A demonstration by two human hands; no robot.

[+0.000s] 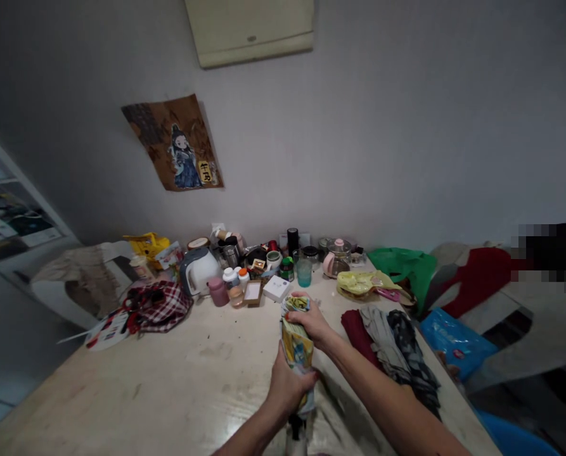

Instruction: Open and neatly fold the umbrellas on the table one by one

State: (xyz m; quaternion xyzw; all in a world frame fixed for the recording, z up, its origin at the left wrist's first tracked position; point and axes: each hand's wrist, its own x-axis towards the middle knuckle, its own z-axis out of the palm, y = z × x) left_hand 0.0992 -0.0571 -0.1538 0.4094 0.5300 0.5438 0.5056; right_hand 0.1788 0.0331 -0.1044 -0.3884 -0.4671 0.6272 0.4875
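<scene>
A folded umbrella (298,349) in yellow, white and blue patterned fabric is held over the front of the table, with a dark piece (296,429) showing at its lower end. My left hand (285,383) is wrapped round its lower half. Higher up, my right hand (314,323) grips the fabric near the top end. To the right lie a dark red bundle (359,332), a grey bundle (385,342) and a black patterned bundle (413,358) of fabric, side by side.
Along the wall stand a kettle (204,269), a pink jar (218,291), a white box (277,289), a blue-green cup (304,272) and a glass teapot (338,259). A checked cloth bag (166,307) lies left; a yellow bag (363,283) lies right. Chairs flank the table.
</scene>
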